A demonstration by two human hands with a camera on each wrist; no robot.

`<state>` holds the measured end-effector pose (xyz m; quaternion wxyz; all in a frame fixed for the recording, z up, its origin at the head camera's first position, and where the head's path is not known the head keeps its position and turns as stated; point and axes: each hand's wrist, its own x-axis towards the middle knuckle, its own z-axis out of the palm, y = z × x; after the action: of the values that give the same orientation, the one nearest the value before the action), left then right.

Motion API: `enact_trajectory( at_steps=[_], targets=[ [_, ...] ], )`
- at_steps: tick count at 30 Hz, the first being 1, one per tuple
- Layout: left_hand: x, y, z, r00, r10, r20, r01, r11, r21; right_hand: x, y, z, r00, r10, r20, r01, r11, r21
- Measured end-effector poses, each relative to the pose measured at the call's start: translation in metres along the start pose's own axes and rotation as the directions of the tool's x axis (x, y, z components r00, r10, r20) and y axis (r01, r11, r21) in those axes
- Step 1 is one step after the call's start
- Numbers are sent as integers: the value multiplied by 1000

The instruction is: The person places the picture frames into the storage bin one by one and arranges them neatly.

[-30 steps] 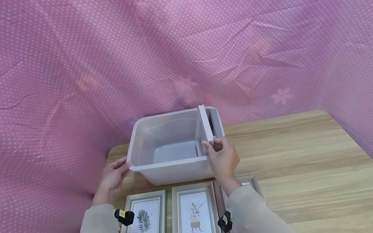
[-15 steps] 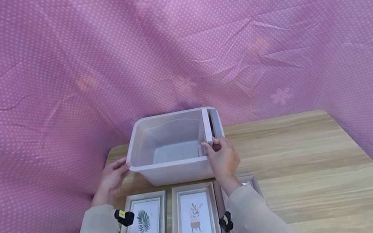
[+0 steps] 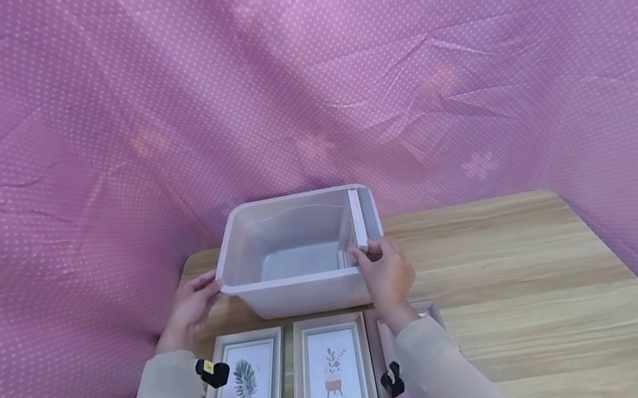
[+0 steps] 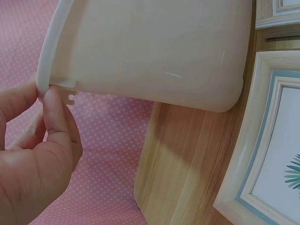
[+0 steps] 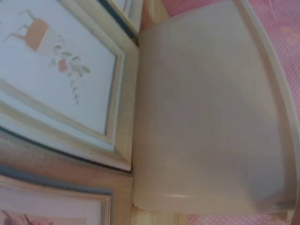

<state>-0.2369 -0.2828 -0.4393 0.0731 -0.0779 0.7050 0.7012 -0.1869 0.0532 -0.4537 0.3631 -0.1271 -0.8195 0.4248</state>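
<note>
Head view: taking the off-white, rectangular plastic bin [image 3: 304,295] as a clock, my left hand [image 3: 189,304] pinches its rim at eight o'clock, thumb and fingers nearly closed across the lip. My right hand [image 3: 390,275], at four o'clock, pinches the near end of a pale, slim rectangular frame [image 3: 357,217] between thumb and fingers. That frame stands on edge inside the bin at three o'clock, just beside a grey upright panel [image 3: 370,211] along the wall. On the light wood-grain tabletop [image 3: 532,282], a beige frame with a green leaf print [image 3: 242,390] lies flat at seven o'clock, a beige frame with a potted-plant print [image 3: 331,378] at six, and another beige frame [image 3: 379,352], partly hidden by my sleeve, at five.
</note>
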Motion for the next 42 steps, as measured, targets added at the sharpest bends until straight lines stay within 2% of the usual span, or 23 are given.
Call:
enact_trajectory(
  at_steps=[13, 23, 31, 34, 37, 39, 42],
  targets=[
    [4, -1, 2, 1000, 5, -2, -5, 1000, -12, 4, 7, 4, 1000, -11, 28, 11, 1000, -7],
    [6, 1, 3, 1000, 16, -1, -16, 1000, -8, 7, 13, 8, 998, -66, 18, 65, 997, 33],
    [8, 2, 3, 1000, 6, -10, -6, 1000, 9, 8, 15, 10, 1000, -29, 12, 28, 998, 55],
    [8, 2, 3, 1000, -2, -15, 2, 1000, 18, 9, 17, 11, 1000, 19, -2, -19, 996, 93],
    [9, 2, 3, 1000, 4, -10, -4, 1000, 15, 10, 19, 11, 998, 65, -6, -63, 983, 171],
    [10, 2, 3, 1000, 9, -6, -9, 1000, 13, 12, 21, 11, 996, 86, 8, -85, 965, 248],
    [11, 1, 3, 1000, 16, 1, -16, 1000, 19, 14, 26, 9, 996, 74, 45, -86, 923, 376]
  ],
)
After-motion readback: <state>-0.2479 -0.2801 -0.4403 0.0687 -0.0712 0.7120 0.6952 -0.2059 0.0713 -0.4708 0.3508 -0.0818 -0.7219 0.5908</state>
